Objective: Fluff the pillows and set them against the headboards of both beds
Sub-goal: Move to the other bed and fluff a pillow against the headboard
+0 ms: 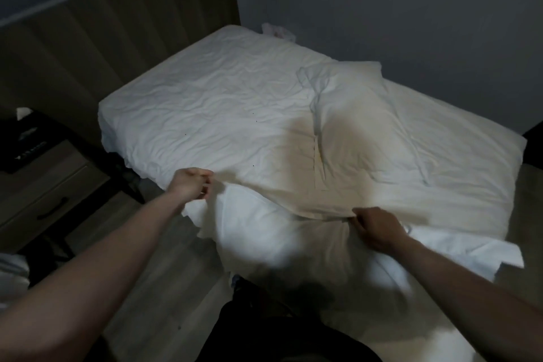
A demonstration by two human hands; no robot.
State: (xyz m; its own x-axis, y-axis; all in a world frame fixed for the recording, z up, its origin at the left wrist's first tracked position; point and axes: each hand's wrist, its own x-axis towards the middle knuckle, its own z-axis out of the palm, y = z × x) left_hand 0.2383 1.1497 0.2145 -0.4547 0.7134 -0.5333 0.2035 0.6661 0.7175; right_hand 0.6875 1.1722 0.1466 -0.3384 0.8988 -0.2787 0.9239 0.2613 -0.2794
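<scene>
A white pillow (264,232) hangs in front of me over the near edge of the bed (205,103). My left hand (191,185) pinches its upper left corner. My right hand (377,229) grips its top edge near the right corner. A second white pillow (352,114) lies crumpled on the mattress further right, away from the wooden headboard (117,26) at the left. The held pillow is blurred.
A dark wooden nightstand (44,185) with a drawer stands left of the bed, with dark items on top. A grey wall (411,9) runs behind the bed. Loose white linen (484,253) hangs off the bed's right near corner. Wood floor lies below.
</scene>
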